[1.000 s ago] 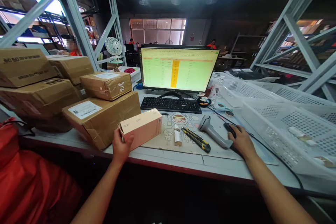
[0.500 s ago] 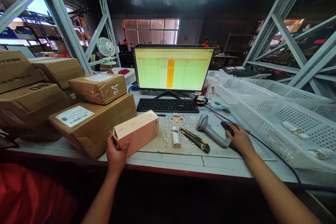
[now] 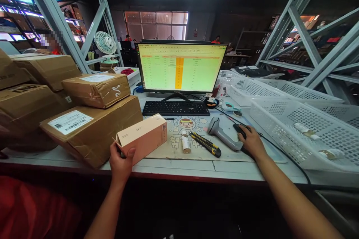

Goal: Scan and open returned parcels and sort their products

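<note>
Left hand point(image 3: 122, 162), one: grip closed about the near left end of a pink box point(image 3: 143, 142), thumb along the near side, fingers partly hidden behind the end; pink box, one: long, angled over the front edge of a printed mat point(image 3: 171, 154) on the bench point(image 3: 182, 171), a flap standing out at the held end; whether its underside bears on the mat cannot be told; the hold at one end seems chosen to leave the long faces uncovered; right hand point(image 3: 251, 143), one: grip narrow, curved over a black mouse point(image 3: 238, 129), palm low, as pointing and clicking would call for; monitor point(image 3: 159, 73), one: upright at the back, lit with a table, presumably set there to face the worker; keyboard point(image 3: 175, 108), one: just before it; scanner point(image 3: 224, 136), one: grey, lying with its handle end just beside the right hand, likely for easy reach; utility knife point(image 3: 205, 144), one: black and yellow, between scanner and small bottle point(image 3: 186, 145), apparently on its side; large carton point(image 3: 117, 117), one: left of the pink box, a smaller carton point(image 3: 95, 91) stacked on it, labels upward, perhaps for reading; white basket point(image 3: 273, 138), one: at right, with bottles point(image 3: 306, 130) inside, perhaps so that they cannot roll away.
</note>
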`<move>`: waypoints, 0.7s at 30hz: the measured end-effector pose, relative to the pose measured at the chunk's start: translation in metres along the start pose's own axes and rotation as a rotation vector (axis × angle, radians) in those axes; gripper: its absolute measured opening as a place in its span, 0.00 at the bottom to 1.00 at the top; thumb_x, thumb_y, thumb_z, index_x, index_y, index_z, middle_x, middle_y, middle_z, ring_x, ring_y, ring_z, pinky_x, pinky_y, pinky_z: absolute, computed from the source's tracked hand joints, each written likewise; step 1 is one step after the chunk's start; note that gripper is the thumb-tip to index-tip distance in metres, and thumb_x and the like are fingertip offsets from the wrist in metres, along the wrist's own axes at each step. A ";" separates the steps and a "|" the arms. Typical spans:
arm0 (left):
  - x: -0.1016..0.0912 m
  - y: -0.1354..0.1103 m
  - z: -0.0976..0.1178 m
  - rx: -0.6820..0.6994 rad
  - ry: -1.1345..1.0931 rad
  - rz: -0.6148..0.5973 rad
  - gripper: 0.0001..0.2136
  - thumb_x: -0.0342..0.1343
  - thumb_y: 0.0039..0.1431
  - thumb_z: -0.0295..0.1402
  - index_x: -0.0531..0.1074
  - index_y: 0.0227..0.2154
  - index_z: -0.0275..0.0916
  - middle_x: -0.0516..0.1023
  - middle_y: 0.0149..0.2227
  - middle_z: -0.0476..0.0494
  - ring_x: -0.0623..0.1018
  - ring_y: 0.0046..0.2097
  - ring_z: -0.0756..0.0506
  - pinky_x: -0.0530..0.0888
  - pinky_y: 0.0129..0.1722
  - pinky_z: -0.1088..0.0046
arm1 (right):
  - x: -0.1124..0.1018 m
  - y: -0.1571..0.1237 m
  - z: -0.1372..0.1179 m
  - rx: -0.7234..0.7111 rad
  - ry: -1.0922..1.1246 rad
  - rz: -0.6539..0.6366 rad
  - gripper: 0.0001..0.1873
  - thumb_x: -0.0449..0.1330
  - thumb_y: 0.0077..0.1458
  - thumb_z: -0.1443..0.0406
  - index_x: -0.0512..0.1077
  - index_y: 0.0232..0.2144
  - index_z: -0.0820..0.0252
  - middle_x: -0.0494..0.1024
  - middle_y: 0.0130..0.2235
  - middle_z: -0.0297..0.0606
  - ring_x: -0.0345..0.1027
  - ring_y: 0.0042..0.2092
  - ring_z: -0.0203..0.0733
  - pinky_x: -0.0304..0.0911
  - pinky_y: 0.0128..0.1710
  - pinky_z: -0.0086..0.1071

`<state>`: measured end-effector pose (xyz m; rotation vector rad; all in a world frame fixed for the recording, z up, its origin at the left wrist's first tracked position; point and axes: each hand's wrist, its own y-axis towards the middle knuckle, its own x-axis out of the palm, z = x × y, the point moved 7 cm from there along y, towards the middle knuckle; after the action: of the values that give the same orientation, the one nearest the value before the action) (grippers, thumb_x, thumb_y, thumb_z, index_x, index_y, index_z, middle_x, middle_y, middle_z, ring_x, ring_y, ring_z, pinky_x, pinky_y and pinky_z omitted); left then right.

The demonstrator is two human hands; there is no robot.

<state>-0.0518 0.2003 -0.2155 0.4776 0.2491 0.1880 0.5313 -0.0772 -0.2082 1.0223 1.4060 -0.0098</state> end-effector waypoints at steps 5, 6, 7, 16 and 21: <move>-0.001 0.000 0.000 0.024 0.014 0.008 0.44 0.60 0.46 0.71 0.69 0.52 0.35 0.81 0.45 0.31 0.82 0.45 0.32 0.77 0.42 0.57 | -0.002 -0.002 0.001 0.029 0.021 -0.029 0.30 0.52 0.63 0.55 0.75 0.61 0.63 0.71 0.60 0.57 0.70 0.59 0.62 0.68 0.61 0.56; -0.001 0.000 0.000 0.030 0.013 0.009 0.44 0.60 0.47 0.70 0.69 0.52 0.35 0.81 0.45 0.31 0.82 0.45 0.32 0.77 0.42 0.57 | -0.005 -0.001 0.003 0.033 0.034 -0.032 0.30 0.53 0.62 0.54 0.75 0.61 0.62 0.71 0.61 0.56 0.70 0.60 0.62 0.67 0.61 0.56; -0.001 0.000 0.000 0.036 0.014 0.008 0.44 0.60 0.47 0.70 0.69 0.53 0.35 0.81 0.45 0.31 0.82 0.45 0.32 0.77 0.42 0.58 | -0.010 0.003 0.004 0.041 0.047 -0.028 0.31 0.55 0.61 0.54 0.75 0.61 0.61 0.71 0.61 0.56 0.69 0.61 0.62 0.67 0.62 0.56; -0.005 0.001 -0.002 0.100 0.098 0.048 0.46 0.58 0.47 0.73 0.69 0.52 0.33 0.80 0.42 0.33 0.82 0.42 0.34 0.76 0.40 0.60 | -0.024 0.096 -0.114 -0.099 -0.032 -0.288 0.26 0.53 0.61 0.64 0.77 0.58 0.64 0.76 0.59 0.53 0.67 0.63 0.57 0.60 0.66 0.49; -0.003 -0.001 -0.002 0.100 0.080 0.026 0.43 0.59 0.49 0.71 0.69 0.52 0.34 0.81 0.43 0.34 0.82 0.42 0.35 0.76 0.39 0.63 | 0.030 0.128 -0.193 -0.136 -0.064 -0.495 0.24 0.59 0.58 0.63 0.80 0.55 0.59 0.73 0.63 0.52 0.65 0.64 0.64 0.61 0.64 0.56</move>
<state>-0.0556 0.2000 -0.2171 0.5731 0.3320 0.2206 0.4571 0.1287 -0.1262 0.5398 1.5466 -0.3033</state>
